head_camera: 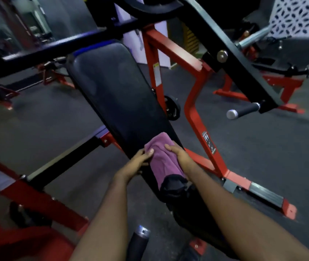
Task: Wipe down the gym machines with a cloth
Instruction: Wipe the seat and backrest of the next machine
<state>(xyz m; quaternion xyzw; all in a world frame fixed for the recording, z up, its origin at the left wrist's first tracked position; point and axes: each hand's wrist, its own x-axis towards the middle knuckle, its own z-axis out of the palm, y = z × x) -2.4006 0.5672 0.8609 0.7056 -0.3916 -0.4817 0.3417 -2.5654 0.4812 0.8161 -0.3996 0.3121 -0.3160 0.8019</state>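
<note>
The left grip (140, 160) pinches the purple cloth (162, 159) by its left edge and the right grip (179, 155) curls over its right, low on the black pad (116, 87), so most of the pad and the red frame (193, 117) likely remain unwiped.

The left hand (138, 161) and right hand (178, 155) hold the cloth (161, 157) at the lower end of the back pad (116, 87). Above the cloth, the pad's black face runs bare up to its top edge, where a dark crossbar (55, 46) passes close over it. On the pad's right the red frame post (193, 113) stands near, leaving a narrow gap partly filled by a small black disc (171, 108). Farther right a black lever arm (244, 72) slants overhead, its handle grip (243, 111) jutting toward the pad. Left of the pad, open floor (37, 125) gives wide room, broken lower down by a black strut (65, 161) running toward the pad's underside. A second grip (138, 240) stands between the forearms.
</note>
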